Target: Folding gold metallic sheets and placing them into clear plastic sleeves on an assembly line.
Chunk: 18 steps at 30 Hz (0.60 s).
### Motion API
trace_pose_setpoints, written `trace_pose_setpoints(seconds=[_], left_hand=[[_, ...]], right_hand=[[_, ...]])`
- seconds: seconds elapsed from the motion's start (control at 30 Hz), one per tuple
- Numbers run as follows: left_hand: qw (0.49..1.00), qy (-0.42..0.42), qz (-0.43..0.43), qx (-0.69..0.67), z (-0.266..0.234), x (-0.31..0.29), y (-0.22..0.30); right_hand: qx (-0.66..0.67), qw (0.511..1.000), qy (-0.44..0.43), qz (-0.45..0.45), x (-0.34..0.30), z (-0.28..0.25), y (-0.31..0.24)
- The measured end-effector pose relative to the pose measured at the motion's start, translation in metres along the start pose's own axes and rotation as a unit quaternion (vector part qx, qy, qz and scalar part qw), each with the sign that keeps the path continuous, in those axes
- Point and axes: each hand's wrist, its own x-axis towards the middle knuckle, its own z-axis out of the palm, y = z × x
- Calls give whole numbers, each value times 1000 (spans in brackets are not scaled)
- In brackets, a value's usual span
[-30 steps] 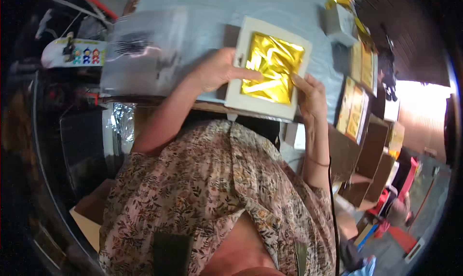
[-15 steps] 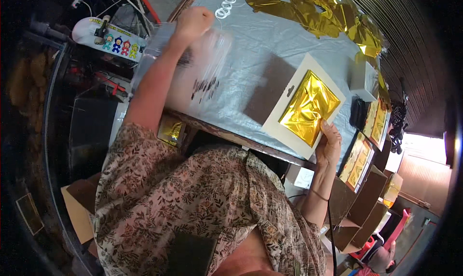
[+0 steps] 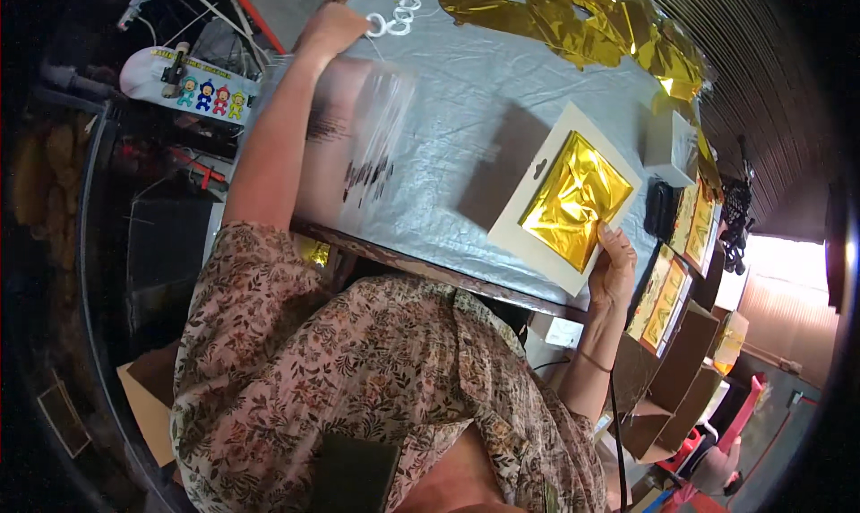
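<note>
Head view: right hand (image 3: 614,269) pinches the gold-foil card (image 3: 573,195); left of it, clear plastic bags (image 3: 381,128) lie nearer the left hand (image 3: 333,31), its grip unclear.

One foil card (image 3: 578,199), four cartoon figures (image 3: 207,94)

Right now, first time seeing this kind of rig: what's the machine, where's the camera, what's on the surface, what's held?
No machine: these are a person's two bare hands. The view comes from a wide fisheye camera on their head, looking down, so straight edges bend near the rim.

The right hand holds a cream card bearing a gold foil piece. The left hand is beside white rings; whether it grips one is unclear.

The silvery table covering also carries clear plastic, crumpled gold foil and a white box.
</note>
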Motion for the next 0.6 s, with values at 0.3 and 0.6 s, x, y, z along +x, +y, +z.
trace_pose_setpoints(seconds=[0.3,0.6], left_hand=[[827,-129,199,-510,2,-188,171],[869,28,370,-328,16,-231,186]], right_hand=[[-52,998,-14,-24,-3,0,-1],[-10,999,-42,-15,-39,-3,-11]])
